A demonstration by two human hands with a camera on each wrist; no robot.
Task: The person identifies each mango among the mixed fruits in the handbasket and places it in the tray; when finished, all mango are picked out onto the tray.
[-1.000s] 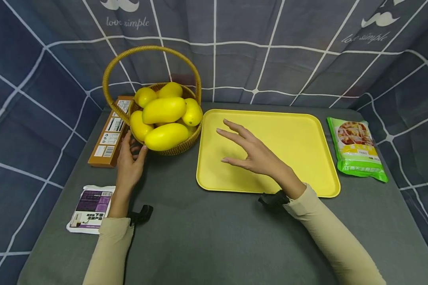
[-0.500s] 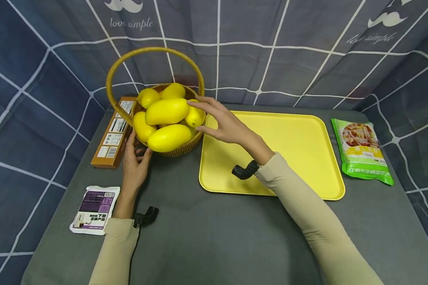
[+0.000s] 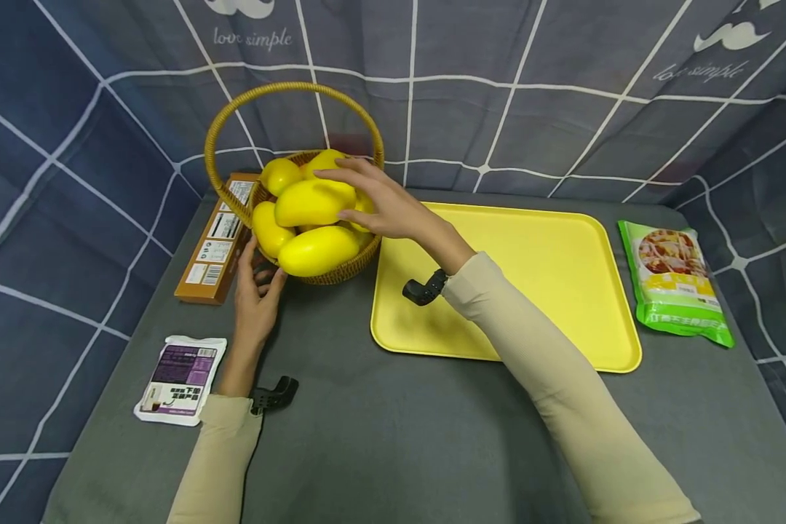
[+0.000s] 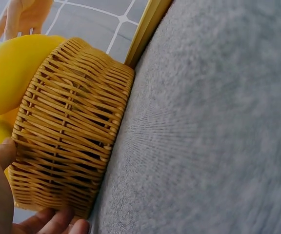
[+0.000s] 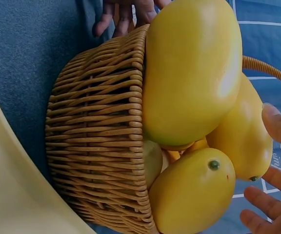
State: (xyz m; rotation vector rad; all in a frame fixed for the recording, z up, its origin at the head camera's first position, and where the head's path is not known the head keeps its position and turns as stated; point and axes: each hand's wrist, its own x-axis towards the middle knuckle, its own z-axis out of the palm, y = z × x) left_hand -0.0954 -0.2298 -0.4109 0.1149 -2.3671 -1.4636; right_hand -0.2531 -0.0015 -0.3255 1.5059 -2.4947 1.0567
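A wicker basket [image 3: 350, 272] with a tall arched handle stands at the back left, heaped with several yellow mangoes. My left hand [image 3: 255, 309] holds the basket's near left side, its thumb [image 4: 3, 152] at the rim and its fingers lower along the wall. Over the pile reaches my right hand [image 3: 389, 207], fingers spread and loosely bent around the upper mango [image 3: 314, 202]. In the right wrist view the thumb [image 5: 279, 127] is right beside that mango [image 5: 245, 129]. A large mango [image 3: 319, 251] overhangs the front rim.
A yellow tray [image 3: 511, 291] lies right of the basket. Left of it is a brown box [image 3: 201, 290], with a purple and white pouch [image 3: 178, 380] nearer. A green food bag [image 3: 677, 280] lies at the far right. Grid-patterned curtains surround the table.
My right hand has moved left from above the tray to over the mangoes in the basket. The left hand stays at the basket's side. The view has shifted slightly.
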